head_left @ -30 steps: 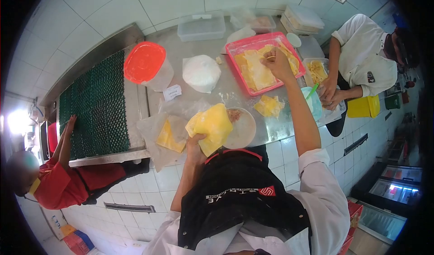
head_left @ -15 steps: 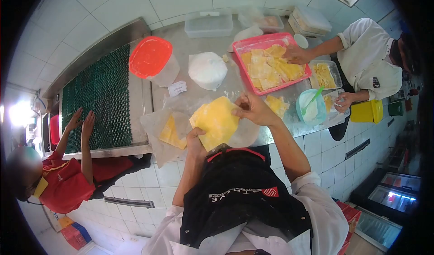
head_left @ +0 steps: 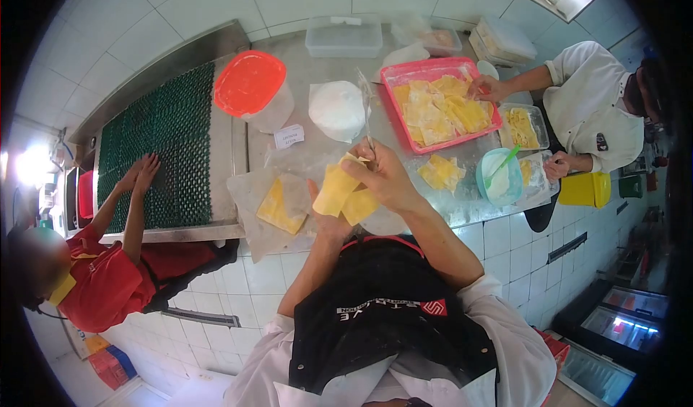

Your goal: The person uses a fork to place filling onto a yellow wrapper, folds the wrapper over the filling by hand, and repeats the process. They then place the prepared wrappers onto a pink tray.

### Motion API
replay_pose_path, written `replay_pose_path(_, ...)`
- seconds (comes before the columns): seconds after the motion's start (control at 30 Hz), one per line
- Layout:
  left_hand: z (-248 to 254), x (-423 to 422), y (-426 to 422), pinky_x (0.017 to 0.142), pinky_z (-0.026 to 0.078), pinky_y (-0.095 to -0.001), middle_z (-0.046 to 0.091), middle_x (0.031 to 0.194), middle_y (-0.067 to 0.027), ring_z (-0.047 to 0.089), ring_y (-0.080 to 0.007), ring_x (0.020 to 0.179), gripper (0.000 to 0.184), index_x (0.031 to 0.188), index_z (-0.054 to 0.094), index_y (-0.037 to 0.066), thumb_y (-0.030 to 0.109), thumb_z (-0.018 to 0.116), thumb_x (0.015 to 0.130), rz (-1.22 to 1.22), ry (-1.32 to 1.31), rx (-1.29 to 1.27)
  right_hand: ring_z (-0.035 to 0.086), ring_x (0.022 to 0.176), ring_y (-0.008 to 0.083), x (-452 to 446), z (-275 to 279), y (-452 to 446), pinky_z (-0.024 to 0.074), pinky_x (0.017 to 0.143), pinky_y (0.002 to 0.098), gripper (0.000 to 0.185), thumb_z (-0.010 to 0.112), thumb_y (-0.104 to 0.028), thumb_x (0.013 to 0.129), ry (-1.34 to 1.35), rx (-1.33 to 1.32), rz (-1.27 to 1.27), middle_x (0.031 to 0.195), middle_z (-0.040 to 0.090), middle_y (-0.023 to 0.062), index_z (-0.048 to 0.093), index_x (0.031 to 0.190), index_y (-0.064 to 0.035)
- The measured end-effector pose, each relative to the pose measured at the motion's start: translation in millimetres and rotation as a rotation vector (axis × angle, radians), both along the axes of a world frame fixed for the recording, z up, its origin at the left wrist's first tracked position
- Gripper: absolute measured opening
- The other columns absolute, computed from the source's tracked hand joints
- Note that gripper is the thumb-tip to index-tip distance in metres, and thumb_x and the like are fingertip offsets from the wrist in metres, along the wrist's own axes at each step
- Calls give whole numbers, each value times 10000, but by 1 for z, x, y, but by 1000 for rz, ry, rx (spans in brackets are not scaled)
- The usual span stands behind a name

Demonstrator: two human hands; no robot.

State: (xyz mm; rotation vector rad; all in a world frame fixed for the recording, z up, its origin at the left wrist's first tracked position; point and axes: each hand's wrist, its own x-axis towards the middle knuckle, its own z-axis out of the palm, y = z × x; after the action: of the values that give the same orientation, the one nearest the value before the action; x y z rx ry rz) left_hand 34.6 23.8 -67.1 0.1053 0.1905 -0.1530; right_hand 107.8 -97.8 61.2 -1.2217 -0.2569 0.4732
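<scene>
My right hand (head_left: pixel 390 179) pinches the upper edge of thin yellow dough sheets (head_left: pixel 334 192), which hang folded in front of me. Below and to their left, my left hand (head_left: pixel 332 223) supports them with its palm; some of its fingers are hidden behind the dough. A thin, clear strip rises above my right hand, too blurred to name. More yellow sheets (head_left: pixel 283 208) lie on clear plastic to the left. Just beyond my hands stands a white mound (head_left: pixel 338 111). A pale round plate (head_left: pixel 384 221) is partly covered by my right forearm.
A pink tray (head_left: pixel 493 127) of dough sheets stands at the right, with a co-worker's hand (head_left: pixel 489 89) over it. Nearby are loose sheets (head_left: pixel 441 172) and a teal bowl (head_left: pixel 499 177). A red-lidded tub (head_left: pixel 250 82) and another person's hands (head_left: pixel 141 172) on green matting are left.
My right hand has come from the pink tray to the held dough. The sheets, spread wide before, now hang folded. The co-worker's hand has reached over the tray.
</scene>
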Motion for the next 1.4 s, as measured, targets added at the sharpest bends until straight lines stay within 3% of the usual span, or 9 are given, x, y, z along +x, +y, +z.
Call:
replay_pose_path(0.13,-5,0,2,1131,401,-515,494,1493,-150,499,-338,1359,973,1544,359,68,823,260,939,59,-172,-162,532,818,62,-9,-15,-7,496,696,244,327,702,-97,956,-152,-157,-45,887,530,9,383,882,-96)
replay_pose_path(0.23,29,-7,5,1136,402,-502,483,1509,-145,492,-329,1370,948,1507,398,56,810,254,951,-15,67,28,590,779,103,-22,-35,-28,533,691,286,325,722,-150,942,-274,-400,-119,820,538,40,419,875,-52)
replay_pose_path(0.4,26,-7,11,1129,411,-536,489,1492,-207,507,-386,1355,720,1504,368,-3,534,398,1026,-42,50,279,641,813,129,-41,-53,-49,554,689,290,283,717,-126,940,-395,-500,-197,922,615,78,457,899,-24)
replay_pose_path(0.53,28,-10,18,1090,468,-511,529,1455,-205,572,-383,1288,580,1489,389,8,291,484,992,-106,178,378,689,901,166,-47,-44,-52,614,667,306,214,698,-63,944,11,-277,-187,1095,624,101,500,989,5)
replay_pose_path(0.6,37,-14,19,1090,465,-515,529,1454,-208,565,-385,1296,575,1491,387,4,305,467,1008,-120,169,361,699,921,180,-45,-48,-61,635,642,314,213,693,-34,941,87,-255,-155,1152,605,100,513,1045,10)
replay_pose_path(0.9,42,-17,18,1111,433,-507,516,1470,-192,546,-367,1318,587,1511,364,19,398,398,1065,-49,108,365,606,1180,199,-56,-68,-54,518,1030,369,375,735,36,886,124,54,-138,1222,558,78,459,1126,-47)
replay_pose_path(1.1,41,-17,-1,1097,442,-485,518,1468,-181,547,-348,1314,592,1508,372,21,431,357,1081,26,127,400,614,1191,218,-61,-75,-24,592,918,356,525,743,82,853,37,218,-204,1265,496,112,348,1153,-91)
replay_pose_path(1.3,34,-20,1,1075,465,-485,546,1433,-175,570,-335,1284,580,1481,405,18,438,354,1084,122,158,380,680,1040,227,-62,-42,-27,630,765,329,594,747,43,867,245,-131,-169,1278,493,116,331,1285,-27)
replay_pose_path(1.4,32,-24,17,1063,481,-487,569,1408,-167,590,-332,1262,555,1458,434,16,414,402,1072,216,196,354,717,907,249,-71,-34,-39,611,688,368,428,685,-146,969,282,-356,-61,1126,610,150,428,1279,-2)
